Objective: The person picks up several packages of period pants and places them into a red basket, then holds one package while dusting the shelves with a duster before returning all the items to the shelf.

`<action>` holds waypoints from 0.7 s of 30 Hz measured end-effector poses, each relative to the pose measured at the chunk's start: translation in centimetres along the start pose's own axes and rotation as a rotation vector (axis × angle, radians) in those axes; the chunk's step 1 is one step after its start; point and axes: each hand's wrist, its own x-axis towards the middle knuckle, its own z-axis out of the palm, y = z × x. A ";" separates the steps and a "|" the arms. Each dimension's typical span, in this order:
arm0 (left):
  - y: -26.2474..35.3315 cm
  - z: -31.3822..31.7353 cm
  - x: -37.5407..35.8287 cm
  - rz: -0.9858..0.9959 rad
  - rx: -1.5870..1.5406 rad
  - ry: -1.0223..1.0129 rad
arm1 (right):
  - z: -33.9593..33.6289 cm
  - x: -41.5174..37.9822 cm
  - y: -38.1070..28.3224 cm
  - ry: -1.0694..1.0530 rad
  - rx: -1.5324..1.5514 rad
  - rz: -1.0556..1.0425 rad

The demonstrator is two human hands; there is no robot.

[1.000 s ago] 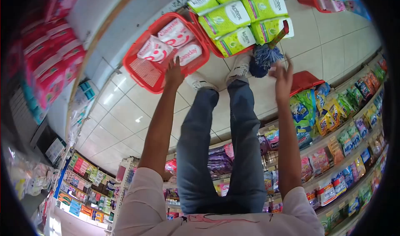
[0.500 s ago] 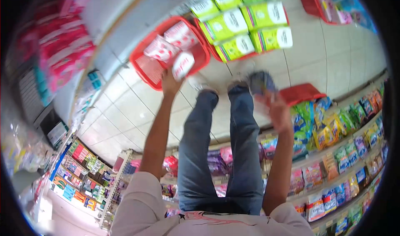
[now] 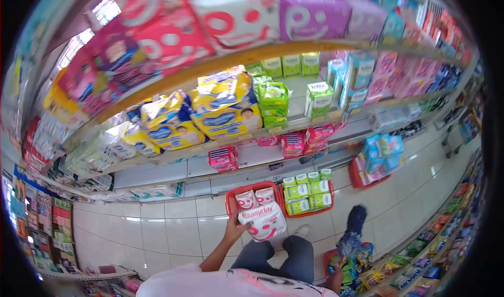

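Observation:
My left hand (image 3: pixel 237 229) grips the left edge of a white Payday pack (image 3: pixel 262 221) with pink lettering and a smiling-face print. The pack is held over the near part of a red basket (image 3: pixel 231 198), partly covering it. Two smaller white-and-pink packs (image 3: pixel 255 198) lie in that basket behind it. Low on the right, my right hand (image 3: pixel 335 280) is closed round the handle of a blue feather duster (image 3: pixel 353 231), its tufted head pointing up and away from me. Part of this hand is dark and hard to make out.
Beside the first basket stands another red basket (image 3: pixel 311 211) of green Kotex packs. Farther right is a red basket (image 3: pixel 362 177) with blue and pink packs. Stocked shelves (image 3: pixel 181 152) rise ahead, their upper edge (image 3: pixel 247 56) jutting toward me. Another stocked shelf (image 3: pixel 420 260) runs along the right.
My view has tilted up from the floor to the shelves. My left hand still holds the Payday pack, its printed front now showing more fully. The duster, blurred before, shows clearly.

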 end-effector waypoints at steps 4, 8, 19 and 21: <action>10.7 -3.0 -0.6 0.157 -0.215 -0.015 | -0.6 -8.1 -1.7 0.002 0.234 -0.178; 15.3 -4.1 -5.2 -0.001 -1.017 -0.304 | 1.8 -12.1 -6.2 -0.074 0.327 -0.288; 13.4 -5.0 -3.0 -0.061 -0.745 0.110 | 16.4 -24.3 -19.4 -0.221 0.001 -0.570; 15.8 -6.0 -3.2 -0.037 -0.736 0.153 | 17.2 -23.6 -18.0 -0.291 -0.142 -0.619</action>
